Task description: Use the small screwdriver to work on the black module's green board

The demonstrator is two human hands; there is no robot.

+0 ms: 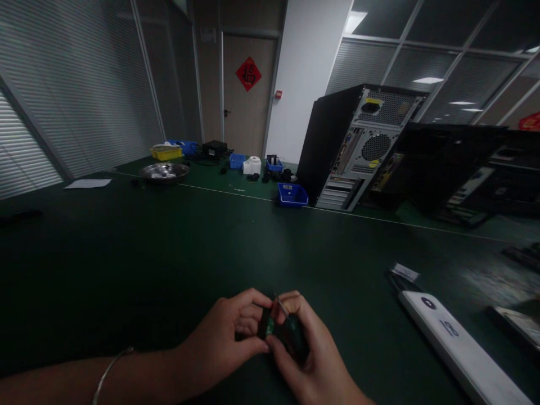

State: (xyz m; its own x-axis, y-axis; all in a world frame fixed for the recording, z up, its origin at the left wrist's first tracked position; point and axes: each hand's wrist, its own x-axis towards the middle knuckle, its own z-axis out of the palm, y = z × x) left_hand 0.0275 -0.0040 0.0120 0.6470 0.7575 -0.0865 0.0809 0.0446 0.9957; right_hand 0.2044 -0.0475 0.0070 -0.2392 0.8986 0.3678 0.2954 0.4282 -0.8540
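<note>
My left hand [228, 332] and my right hand [301, 351] meet low over the dark green tabletop [169, 253]. Between them I hold a small dark part [270, 326] with a green edge; its detail is too dim to identify. Left grip: fingers curled, pinching the part from the left. Right grip: closed around its right side, with a thin metal piece [280, 306] projecting above the fingers. A white flat panel [455, 337] lies to the right; a computer tower [358, 146] and a blue bin [292, 194] stand well beyond.
</note>
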